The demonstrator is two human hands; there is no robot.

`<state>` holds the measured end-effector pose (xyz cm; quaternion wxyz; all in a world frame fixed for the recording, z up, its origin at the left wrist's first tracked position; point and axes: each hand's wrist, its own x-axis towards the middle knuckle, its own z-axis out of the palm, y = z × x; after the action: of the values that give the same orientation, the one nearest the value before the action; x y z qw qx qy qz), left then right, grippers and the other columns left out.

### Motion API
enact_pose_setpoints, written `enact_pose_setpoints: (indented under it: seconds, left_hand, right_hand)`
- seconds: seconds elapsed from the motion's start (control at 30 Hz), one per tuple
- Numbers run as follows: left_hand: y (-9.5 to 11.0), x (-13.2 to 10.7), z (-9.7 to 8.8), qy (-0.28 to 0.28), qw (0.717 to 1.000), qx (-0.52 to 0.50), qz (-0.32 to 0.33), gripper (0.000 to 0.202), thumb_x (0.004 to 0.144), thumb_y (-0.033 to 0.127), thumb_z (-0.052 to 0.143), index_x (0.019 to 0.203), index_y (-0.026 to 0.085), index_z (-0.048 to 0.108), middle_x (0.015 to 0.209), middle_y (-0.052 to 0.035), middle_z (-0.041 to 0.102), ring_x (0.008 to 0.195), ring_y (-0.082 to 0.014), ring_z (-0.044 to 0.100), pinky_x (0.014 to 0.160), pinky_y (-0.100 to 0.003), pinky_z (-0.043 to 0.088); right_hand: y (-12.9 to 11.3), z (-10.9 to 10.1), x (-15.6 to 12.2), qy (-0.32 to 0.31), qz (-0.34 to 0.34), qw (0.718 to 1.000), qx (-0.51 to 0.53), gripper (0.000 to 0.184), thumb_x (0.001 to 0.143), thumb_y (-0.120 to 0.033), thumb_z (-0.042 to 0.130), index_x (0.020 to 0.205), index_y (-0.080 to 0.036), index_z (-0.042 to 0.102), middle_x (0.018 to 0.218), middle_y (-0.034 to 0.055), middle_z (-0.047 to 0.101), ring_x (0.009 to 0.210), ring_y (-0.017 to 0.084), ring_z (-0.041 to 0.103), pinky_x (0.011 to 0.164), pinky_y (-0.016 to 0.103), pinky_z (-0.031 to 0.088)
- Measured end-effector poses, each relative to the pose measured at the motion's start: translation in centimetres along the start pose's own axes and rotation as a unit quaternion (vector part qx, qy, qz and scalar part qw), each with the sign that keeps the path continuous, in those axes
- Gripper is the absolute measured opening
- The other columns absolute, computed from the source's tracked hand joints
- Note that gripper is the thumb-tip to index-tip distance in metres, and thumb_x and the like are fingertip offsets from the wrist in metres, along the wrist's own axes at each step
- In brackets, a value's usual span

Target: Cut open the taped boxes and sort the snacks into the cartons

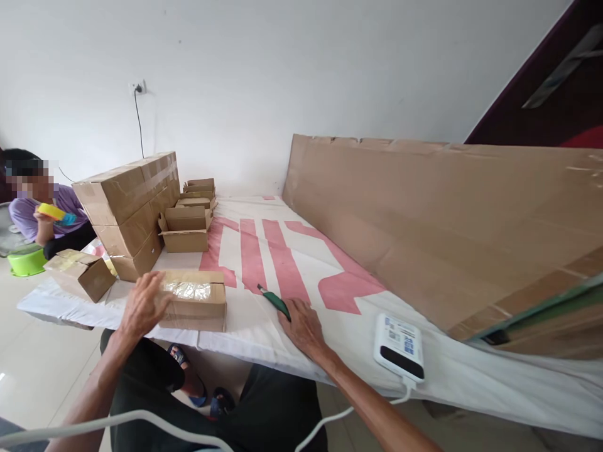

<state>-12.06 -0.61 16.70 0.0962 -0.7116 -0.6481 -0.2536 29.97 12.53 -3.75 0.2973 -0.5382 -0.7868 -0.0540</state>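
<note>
A small taped cardboard box (198, 312) lies at the near edge of the cloth-covered table, clear tape shining on its top. My left hand (147, 304) is at the box's left end, fingers apart and slightly blurred; whether it presses on the cardboard I cannot tell. Closed round a green utility knife (276, 302), my right hand (304, 326) rests on the cloth to the right of the box. The knife's tip points away and to the left, and part of its handle is hidden under my fingers.
Stacked taped boxes (134, 207) and open small boxes (186, 232) stand at the left, with another box (80, 273) nearer. A large cardboard sheet (424, 232) leans at right. A white cabled device (399, 348) lies on the table. Another person (51, 207) holds yellow tape.
</note>
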Motion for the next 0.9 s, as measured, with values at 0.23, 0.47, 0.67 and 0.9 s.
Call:
enact_pose_setpoints:
  seconds: [0.23, 0.47, 0.67, 0.9]
  left_hand:
    - [-4.5, 0.9, 0.0, -0.029, 0.956, -0.249, -0.155, 0.061, 0.086, 0.071, 0.065, 0.116, 0.020, 0.078, 0.124, -0.0165, 0.076, 0.109, -0.0343, 0.076, 0.083, -0.041, 0.062]
    - [-3.9, 1.7, 1.4, -0.017, 0.899, -0.375, -0.227, 0.074, 0.065, 0.074, 0.084, 0.115, 0.019, 0.079, 0.109, -0.0131, 0.082, 0.103, -0.0335, 0.075, 0.089, -0.042, 0.059]
    - [-3.5, 1.8, 1.2, -0.016, 0.859, -0.436, -0.269, 0.077, 0.061, 0.076, 0.088, 0.109, 0.016, 0.078, 0.085, -0.0074, 0.080, 0.085, -0.0285, 0.075, 0.080, -0.038, 0.057]
    - [-3.4, 1.4, 1.2, -0.008, 0.836, -0.466, -0.289, 0.077, 0.055, 0.077, 0.091, 0.101, 0.016, 0.080, 0.097, -0.0113, 0.083, 0.094, -0.0323, 0.076, 0.079, -0.038, 0.060]
  right_hand:
    - [0.0, -0.2, 0.0, -0.003, 0.001, 1.000, 0.017, 0.024, 0.105, -0.026, 0.049, 0.119, -0.019, 0.065, 0.112, 0.0113, 0.070, 0.106, 0.029, 0.061, 0.089, 0.039, 0.043]
    - [0.0, -0.2, 0.0, -0.006, -0.004, 1.000, 0.002, 0.020, 0.104, -0.026, 0.051, 0.116, -0.019, 0.066, 0.109, 0.0111, 0.069, 0.103, 0.029, 0.061, 0.089, 0.040, 0.044]
    - [0.0, -0.2, -0.1, -0.003, -0.006, 1.000, 0.004, 0.022, 0.104, -0.025, 0.050, 0.117, -0.019, 0.066, 0.109, 0.0114, 0.069, 0.103, 0.029, 0.062, 0.089, 0.041, 0.044]
    - [-0.2, -0.4, -0.1, -0.002, -0.002, 1.000, 0.010, 0.023, 0.103, -0.026, 0.051, 0.118, -0.020, 0.067, 0.110, 0.0116, 0.069, 0.104, 0.029, 0.061, 0.089, 0.040, 0.044]
